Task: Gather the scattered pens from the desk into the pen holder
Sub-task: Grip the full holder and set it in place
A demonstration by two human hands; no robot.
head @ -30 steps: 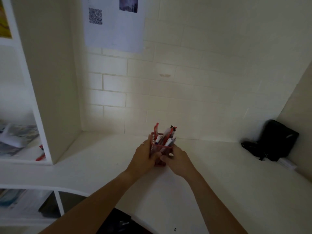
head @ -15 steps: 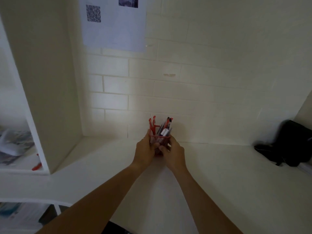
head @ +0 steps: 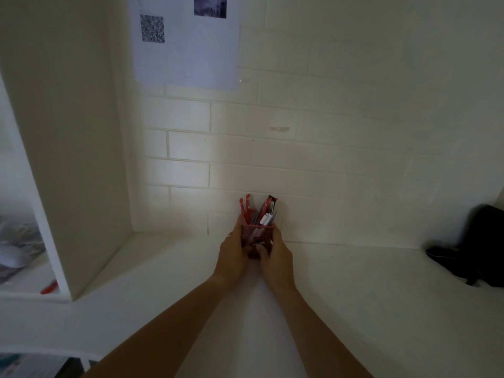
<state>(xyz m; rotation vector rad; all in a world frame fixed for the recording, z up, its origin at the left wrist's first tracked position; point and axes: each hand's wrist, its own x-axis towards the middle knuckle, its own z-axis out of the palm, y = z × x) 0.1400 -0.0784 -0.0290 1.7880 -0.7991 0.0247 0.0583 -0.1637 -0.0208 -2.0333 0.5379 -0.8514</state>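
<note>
A white brick wall rises behind a white desk, with a paper sheet stuck up high on it. A shelf unit stands on the left and a black bag lies far right. Both arms reach forward to the back of the desk. The left hand and right hand are close together, clamped on opposite sides of the red mesh holder, which stands upright just in front of the wall. Whether its base touches the desk cannot be told, since the hands hide it. Pens stand bunched inside, red caps and a white one poking above the rim.

The desk shows no loose pens, so gathering looks finished and the step in hand seems to be parking the holder. One red pen lies on the low shelf at left, well apart. Next likely calls for settling the holder flat, then letting go evenly so it does not tip.
</note>
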